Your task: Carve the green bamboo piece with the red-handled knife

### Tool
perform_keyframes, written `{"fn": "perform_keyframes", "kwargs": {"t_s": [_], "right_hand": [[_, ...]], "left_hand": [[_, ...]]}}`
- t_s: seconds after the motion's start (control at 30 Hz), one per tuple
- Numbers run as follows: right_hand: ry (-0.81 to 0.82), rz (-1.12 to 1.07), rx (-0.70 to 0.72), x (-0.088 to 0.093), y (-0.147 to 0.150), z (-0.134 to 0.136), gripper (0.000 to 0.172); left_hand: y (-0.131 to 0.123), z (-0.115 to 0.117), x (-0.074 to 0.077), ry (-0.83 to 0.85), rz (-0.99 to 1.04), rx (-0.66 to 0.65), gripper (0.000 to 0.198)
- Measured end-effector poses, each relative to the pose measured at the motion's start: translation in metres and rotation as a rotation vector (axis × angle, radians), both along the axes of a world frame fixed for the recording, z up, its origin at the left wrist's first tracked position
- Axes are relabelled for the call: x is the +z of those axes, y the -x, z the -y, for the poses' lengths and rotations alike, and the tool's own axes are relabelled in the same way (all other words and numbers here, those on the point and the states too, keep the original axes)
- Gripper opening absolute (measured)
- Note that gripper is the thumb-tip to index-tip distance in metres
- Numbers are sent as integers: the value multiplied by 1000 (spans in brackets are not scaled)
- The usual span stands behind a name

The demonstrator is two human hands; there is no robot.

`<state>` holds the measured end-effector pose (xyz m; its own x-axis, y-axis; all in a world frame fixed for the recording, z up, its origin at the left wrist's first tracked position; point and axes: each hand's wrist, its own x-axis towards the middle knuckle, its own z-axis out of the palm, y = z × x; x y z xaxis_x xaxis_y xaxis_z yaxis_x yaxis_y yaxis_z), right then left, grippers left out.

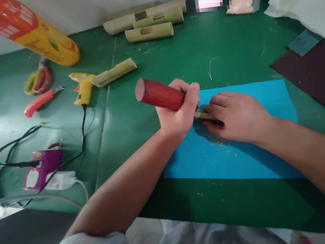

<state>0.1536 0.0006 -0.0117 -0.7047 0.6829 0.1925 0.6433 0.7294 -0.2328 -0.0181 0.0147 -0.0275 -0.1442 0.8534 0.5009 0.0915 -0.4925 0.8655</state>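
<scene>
My left hand [179,114] is wrapped round the red wooden handle [159,94] of a tool, its butt end pointing up and left. The tool's working end is hidden between my hands. My right hand [235,115] lies over a small piece of bamboo [204,114], fingers pressed together on it, holding it down on the blue sheet [265,98]. Fine bamboo shavings [219,142] lie on the sheet under and beside my right hand.
Several cut bamboo tubes [149,32] lie at the back. To the left are a yellow glue gun [81,89] with bamboo at its nozzle, scissors [38,78], an orange knife [38,103], a yellow-orange tube [35,36] and a purple device [43,169] with cables. A dark board [316,77] lies right.
</scene>
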Motion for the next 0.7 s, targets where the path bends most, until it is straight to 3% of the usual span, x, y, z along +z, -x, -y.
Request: {"fn": "perform_keyframes", "kwargs": {"t_s": [0.37, 0.53, 0.7], "right_hand": [[-43, 34, -14, 1, 2, 1, 26], [-1, 33, -12, 0, 0, 0, 29], [-7, 51, -21, 1, 0, -1, 28]], "left_hand": [[10, -6, -6, -6, -127, -74, 50], [6, 2, -3, 56, -22, -35, 55], [0, 3, 1, 5, 90, 32, 52]]}}
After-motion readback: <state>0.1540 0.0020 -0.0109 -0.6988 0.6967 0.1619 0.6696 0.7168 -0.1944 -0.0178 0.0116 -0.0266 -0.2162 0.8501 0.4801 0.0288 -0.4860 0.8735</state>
